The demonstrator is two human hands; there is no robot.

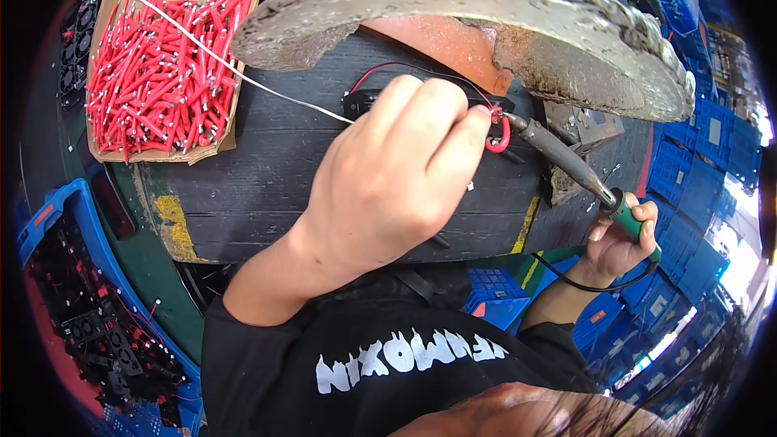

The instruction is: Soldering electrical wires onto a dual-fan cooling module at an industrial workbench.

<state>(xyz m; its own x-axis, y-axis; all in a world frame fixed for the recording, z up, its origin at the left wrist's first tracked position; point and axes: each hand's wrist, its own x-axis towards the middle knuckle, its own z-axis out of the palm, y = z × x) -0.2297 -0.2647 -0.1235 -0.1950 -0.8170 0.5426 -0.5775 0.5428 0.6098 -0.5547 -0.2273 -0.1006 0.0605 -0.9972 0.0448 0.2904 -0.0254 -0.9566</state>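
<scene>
My left hand (pixel 396 170) is closed over the bench, with a thin silvery solder wire (pixel 243 73) running into it from the upper left. Its fingertips meet a red wire piece (pixel 500 139) bent in a small loop. Gripped in my right hand (pixel 619 243) is a soldering iron (pixel 566 158) with a green handle; its tip reaches the top of the red piece beside my left fingertips. Partly behind my left hand lies a black slotted part (pixel 358 103), with a thin red lead (pixel 388 65) arching from it toward the joint.
A cardboard tray (pixel 231 142) full of short red wire pieces stands at the left. A large, crusted metal hood (pixel 453 0) overhangs the bench (pixel 243 218). A blue crate (pixel 89 218) of black fans sits lower left; stacked blue crates (pixel 688 178) line the right.
</scene>
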